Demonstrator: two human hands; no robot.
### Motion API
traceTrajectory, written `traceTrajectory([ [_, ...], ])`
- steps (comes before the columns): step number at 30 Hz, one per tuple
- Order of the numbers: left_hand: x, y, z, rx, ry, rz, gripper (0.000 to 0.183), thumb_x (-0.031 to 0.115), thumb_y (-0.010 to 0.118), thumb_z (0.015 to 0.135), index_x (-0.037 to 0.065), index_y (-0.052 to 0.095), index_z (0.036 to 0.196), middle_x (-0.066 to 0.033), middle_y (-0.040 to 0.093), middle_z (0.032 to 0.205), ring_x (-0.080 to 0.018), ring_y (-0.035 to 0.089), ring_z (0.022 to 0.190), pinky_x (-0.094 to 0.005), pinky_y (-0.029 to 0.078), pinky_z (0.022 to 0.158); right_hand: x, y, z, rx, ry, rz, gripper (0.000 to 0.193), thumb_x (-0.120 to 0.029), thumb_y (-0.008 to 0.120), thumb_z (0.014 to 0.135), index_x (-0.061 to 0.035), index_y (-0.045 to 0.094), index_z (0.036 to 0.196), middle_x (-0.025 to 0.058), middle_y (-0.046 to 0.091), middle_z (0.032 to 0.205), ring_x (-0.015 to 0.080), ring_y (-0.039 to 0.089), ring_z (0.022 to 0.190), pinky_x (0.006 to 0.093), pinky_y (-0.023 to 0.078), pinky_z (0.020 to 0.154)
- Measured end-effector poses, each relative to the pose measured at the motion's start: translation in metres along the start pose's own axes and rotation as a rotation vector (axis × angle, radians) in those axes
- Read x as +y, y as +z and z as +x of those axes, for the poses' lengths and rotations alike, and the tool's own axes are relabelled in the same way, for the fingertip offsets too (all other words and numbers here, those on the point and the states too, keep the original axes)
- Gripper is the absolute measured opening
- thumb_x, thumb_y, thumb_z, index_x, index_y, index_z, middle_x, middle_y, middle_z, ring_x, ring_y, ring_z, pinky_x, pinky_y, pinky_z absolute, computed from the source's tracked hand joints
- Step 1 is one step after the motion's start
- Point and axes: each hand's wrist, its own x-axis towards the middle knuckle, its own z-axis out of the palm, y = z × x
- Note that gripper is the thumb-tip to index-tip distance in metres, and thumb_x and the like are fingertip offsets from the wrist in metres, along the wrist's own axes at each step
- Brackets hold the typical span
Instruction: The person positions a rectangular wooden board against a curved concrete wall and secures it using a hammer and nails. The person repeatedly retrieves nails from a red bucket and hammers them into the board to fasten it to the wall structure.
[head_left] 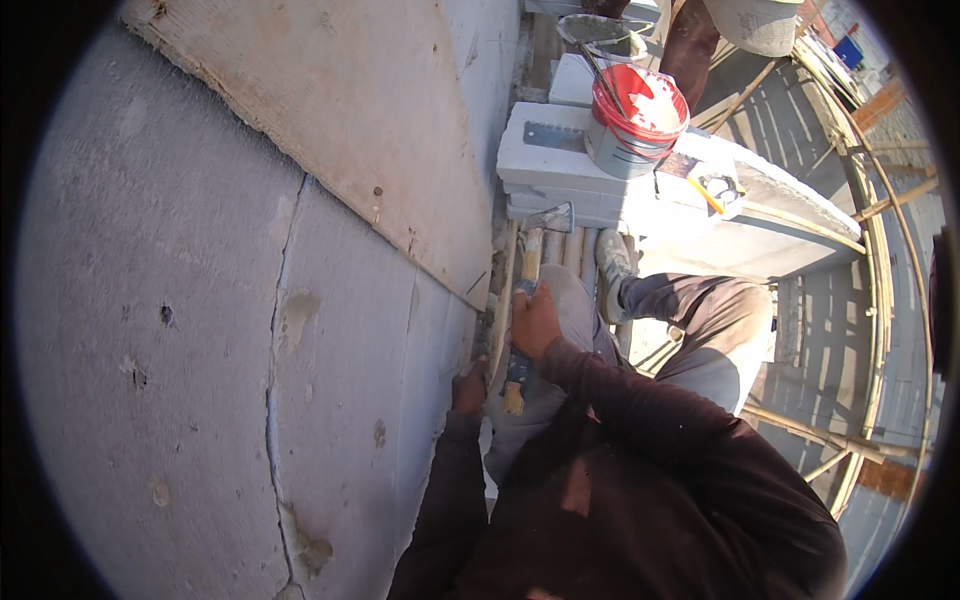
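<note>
My right hand (536, 318) is closed around the handle of a hatchet (531, 262), which has dark wrapping over pale wood. Its metal head points away from me, over the poles of the platform. My left hand (469, 388) is low against the grey wall, its fingers partly hidden and closed at the near end of a thin wooden strip (502, 300). The strip stands along the wall, just left of the hatchet. Above my left hand, a large plywood board (340, 110) leans on the wall, with a nail sticking out near its lower corner.
Ahead, white blocks (555, 175) are stacked, bearing a red-rimmed bucket (637, 125) of pale paste and a notched metal tool (556, 136). A tape measure (718, 190) lies to the right. Bamboo scaffolding (880, 260) curves along the right. Another person's cap (757, 25) shows at the top.
</note>
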Motion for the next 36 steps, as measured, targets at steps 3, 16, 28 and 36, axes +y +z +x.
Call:
traceTrajectory([
  [3, 0.008, 0.008, -0.011, -0.059, 0.084, -0.048, 0.026, 0.027, 0.065, 0.094, 0.001, 0.066, 0.097, -0.0038, 0.061, 0.076, -0.0158, 0.061, 0.067, -0.0318, 0.051, 0.062, 0.036, 0.018, 0.014, -0.125, -0.144, -0.191, 0.037, -0.023, 0.05, 0.097, 0.0104, 0.046, 0.112, 0.0208, 0.061, 0.082, 0.0286, 0.065, 0.06, 0.0404, 0.054, 0.061],
  [16, 0.004, 0.008, -0.031, -0.044, 0.083, -0.056, 0.036, 0.03, 0.068, 0.091, -0.002, 0.065, 0.107, -0.0106, 0.066, 0.091, -0.0208, 0.065, 0.078, -0.0345, 0.054, 0.068, 0.048, 0.021, 0.013, -0.296, 0.125, 0.053, 0.028, -0.018, 0.052, 0.097, 0.0078, 0.044, 0.103, 0.0193, 0.062, 0.08, 0.0254, 0.065, 0.053, 0.0393, 0.052, 0.047],
  [28, -0.03, -0.018, -0.009, -0.015, 0.121, -0.098, 0.034, 0.032, 0.068, 0.091, -0.001, 0.066, 0.099, -0.0092, 0.066, 0.089, -0.0183, 0.065, 0.077, -0.0355, 0.054, 0.07, 0.006, 0.031, -0.018, -0.098, 0.082, 0.276, 0.027, -0.02, 0.048, 0.099, 0.0066, 0.049, 0.098, 0.0183, 0.063, 0.079, 0.0285, 0.066, 0.056, 0.0401, 0.055, 0.053],
  [36, -0.012, -0.003, -0.041, 0.025, 0.006, -0.214, 0.042, 0.032, 0.065, 0.092, -0.006, 0.064, 0.109, -0.0139, 0.067, 0.097, -0.0224, 0.066, 0.084, -0.0377, 0.055, 0.074, -0.042, -0.045, -0.015, -0.044, 0.313, 0.559, 0.026, -0.019, 0.048, 0.097, 0.006, 0.053, 0.099, 0.0192, 0.062, 0.086, 0.0267, 0.064, 0.058, 0.0403, 0.053, 0.055],
])
